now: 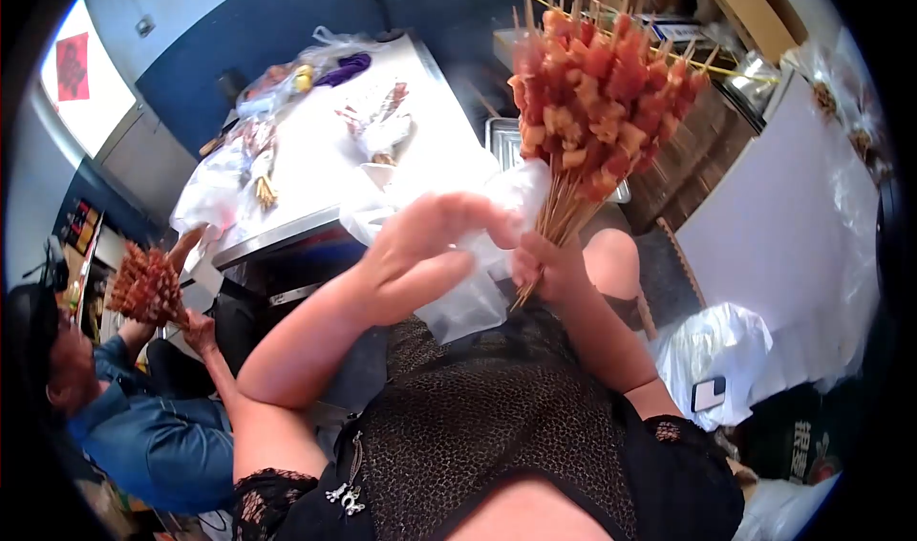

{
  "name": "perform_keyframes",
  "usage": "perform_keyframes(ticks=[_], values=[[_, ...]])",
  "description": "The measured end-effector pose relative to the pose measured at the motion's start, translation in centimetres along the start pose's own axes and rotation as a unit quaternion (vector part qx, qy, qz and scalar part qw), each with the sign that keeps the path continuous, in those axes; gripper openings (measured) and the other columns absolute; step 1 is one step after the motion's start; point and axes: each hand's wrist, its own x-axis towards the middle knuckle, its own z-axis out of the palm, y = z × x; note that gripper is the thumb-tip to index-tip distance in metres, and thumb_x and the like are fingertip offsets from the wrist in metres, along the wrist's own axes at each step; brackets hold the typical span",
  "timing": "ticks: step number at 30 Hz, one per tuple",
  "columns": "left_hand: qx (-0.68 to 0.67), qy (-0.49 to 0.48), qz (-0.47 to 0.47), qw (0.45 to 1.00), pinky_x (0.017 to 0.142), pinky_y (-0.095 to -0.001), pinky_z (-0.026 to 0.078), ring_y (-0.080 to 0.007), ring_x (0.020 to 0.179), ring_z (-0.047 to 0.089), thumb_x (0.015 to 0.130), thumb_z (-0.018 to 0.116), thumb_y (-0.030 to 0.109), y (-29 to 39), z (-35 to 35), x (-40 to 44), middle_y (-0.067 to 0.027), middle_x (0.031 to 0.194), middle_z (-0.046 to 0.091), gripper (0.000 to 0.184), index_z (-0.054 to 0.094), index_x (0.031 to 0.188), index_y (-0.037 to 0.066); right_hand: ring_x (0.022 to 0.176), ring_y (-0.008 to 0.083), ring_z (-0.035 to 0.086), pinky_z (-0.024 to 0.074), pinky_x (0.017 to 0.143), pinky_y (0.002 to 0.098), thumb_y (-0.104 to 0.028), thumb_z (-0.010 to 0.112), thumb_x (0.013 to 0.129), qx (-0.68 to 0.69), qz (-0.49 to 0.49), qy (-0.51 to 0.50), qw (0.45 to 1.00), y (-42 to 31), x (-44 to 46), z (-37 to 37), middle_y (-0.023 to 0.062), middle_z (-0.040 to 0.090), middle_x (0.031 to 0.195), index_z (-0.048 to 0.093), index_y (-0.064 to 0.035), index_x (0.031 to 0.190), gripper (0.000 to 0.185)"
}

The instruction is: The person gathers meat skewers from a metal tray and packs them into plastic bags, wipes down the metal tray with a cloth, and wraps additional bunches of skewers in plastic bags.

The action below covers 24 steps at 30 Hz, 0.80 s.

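Observation:
My right hand (pixel 554 266) is closed around the bare stick ends of a large bundle of meat skewers (pixel 607 102), which stands upright and leans slightly right. Red and pale chunks of raw-looking meat crowd the upper part of the sticks. To the left of the bundle, the curled fingers of my left hand (pixel 420 250) hold a translucent plastic bag (pixel 466 307). Part of the bag is bunched against the sticks, and the rest hangs below my left hand; that hand hides some of it.
On the white table (pixel 310 159) ahead lie a bagged skewer bundle (pixel 382 126) and more plastic-wrapped skewers (pixel 253 159). At left, a seated co-worker (pixel 143 426) holds another meat-skewer bundle (pixel 145 285). A phone (pixel 709 394) rests on white plastic at right, near cardboard boxes (pixel 702 159).

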Motion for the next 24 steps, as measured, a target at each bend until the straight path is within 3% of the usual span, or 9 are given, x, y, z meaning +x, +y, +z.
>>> perform_keyframes(ticks=[2, 4, 5, 8, 12, 16, 19, 22, 24], values=[[-0.123, 0.068, -0.057, 0.988, 0.081, -0.0296, 0.04, -0.0131, 0.089, 0.048, 0.08, 0.06, 0.001, -0.4, 1.4, 0.1, -0.0047, 0.099, 0.048, 0.044, 0.04, 0.119, 0.003, 0.041, 0.0079, 0.043, 0.0377, 0.039, 0.0234, -0.003, 0.06, 0.079, -0.005, 0.033, -0.042, 0.999, 1.3, 0.6, -0.4, 0.0002, 0.05, 0.06, 0.053, -0.0026, 0.083, 0.007], [-0.09, 0.117, -0.053, 0.988, 0.075, -0.0241, 0.038, -0.0094, 0.083, 0.042, 0.069, 0.07, -0.007, -1.8, 2.5, 0.3, -0.0011, 0.093, 0.041, 0.059, 0.039, 0.118, 0.005, 0.045, 0.0081, 0.046, 0.037, 0.04, 0.0231, -0.002, 0.058, 0.078, -0.286, -0.177, -0.033, 0.941, 3.2, 2.0, -1.7, 0.0003, 0.051, 0.064, 0.053, -0.0041, 0.078, 0.006], [-0.079, 0.114, -0.069, 0.988, 0.075, -0.0231, 0.037, -0.0083, 0.083, 0.042, 0.064, 0.073, -0.009, -2.1, 2.7, 0.2, -0.0007, 0.094, 0.041, 0.067, 0.039, 0.12, 0.006, 0.05, 0.0077, 0.05, 0.0361, 0.04, 0.0222, 0.0, 0.056, 0.076, -0.032, -0.024, 0.041, 0.998, 2.2, 1.9, 0.1, 0.0006, 0.053, 0.067, 0.055, -0.004, 0.079, 0.005], [0.166, 0.044, -0.048, 0.984, 0.076, -0.0251, 0.039, -0.0084, 0.083, 0.042, 0.068, 0.071, -0.007, -0.9, 1.5, -0.2, 0.0002, 0.096, 0.041, 0.066, 0.037, 0.123, 0.005, 0.043, 0.0097, 0.049, 0.0371, 0.037, 0.0225, 0.0, 0.054, 0.077, -0.087, -0.024, 0.06, 0.994, 0.9, 1.6, -0.2, 0.0023, 0.052, 0.061, 0.054, -0.0011, 0.081, 0.005], [0.493, 0.067, -0.041, 0.866, 0.083, -0.0331, 0.043, -0.028, 0.107, 0.045, 0.063, 0.05, -0.018, 1.2, -1.2, -0.5, -0.0154, 0.119, 0.039, 0.075, 0.034, 0.131, 0.009, 0.037, 0.0108, 0.041, 0.0391, 0.036, 0.0268, 0.0, 0.058, 0.076, -0.14, 0.001, 0.057, 0.989, -2.3, 0.2, -0.7, 0.001, 0.041, 0.05, 0.051, 0.0006, 0.079, 0.008], [0.552, 0.159, -0.062, 0.816, 0.094, -0.0389, 0.04, -0.0381, 0.109, 0.044, 0.061, 0.041, -0.02, 0.0, -3.8, -1.6, -0.0217, 0.121, 0.037, 0.067, 0.042, 0.124, 0.005, 0.037, 0.0108, 0.041, 0.0388, 0.036, 0.0268, -0.002, 0.058, 0.077, -0.145, -0.012, 0.043, 0.988, -3.5, 0.3, -2.0, 0.0011, 0.04, 0.05, 0.051, 0.0012, 0.079, 0.009], [0.694, 0.211, -0.059, 0.686, 0.089, -0.0383, 0.042, -0.0338, 0.101, 0.052, 0.062, 0.05, -0.013, 0.1, -7.5, -2.3, -0.0177, 0.1, 0.055, 0.057, 0.048, 0.116, 0.004, 0.036, 0.011, 0.04, 0.038, 0.036, 0.0259, -0.003, 0.058, 0.077, -0.181, -0.068, 0.054, 0.98, -4.9, 0.5, -2.4, 0.0016, 0.04, 0.05, 0.05, 0.001, 0.079, 0.009], [0.673, 0.248, -0.308, 0.625, 0.074, -0.0352, 0.048, -0.0268, 0.083, 0.061, 0.065, 0.061, -0.005, 0.7, -12.0, -3.3, -0.0123, 0.091, 0.061, 0.052, 0.052, 0.115, 0.008, 0.036, 0.0106, 0.04, 0.0374, 0.036, 0.025, -0.004, 0.058, 0.077, -0.187, -0.093, 0.072, 0.975, -6.7, 0.9, -2.5, 0.0014, 0.04, 0.05, 0.05, 0.0006, 0.08, 0.009], [0.605, 0.252, -0.323, 0.683, 0.066, -0.029, 0.047, -0.0166, 0.073, 0.06, 0.067, 0.068, 0.0, 2.5, -15.3, -1.7, -0.0069, 0.08, 0.061, 0.037, 0.06, 0.102, 0.007, 0.035, 0.0097, 0.039, 0.0364, 0.036, 0.0239, -0.005, 0.058, 0.077, -0.193, -0.136, 0.061, 0.97, -8.4, 2.1, -2.3, 0.0007, 0.041, 0.05, 0.05, -0.0002, 0.08, 0.009]])
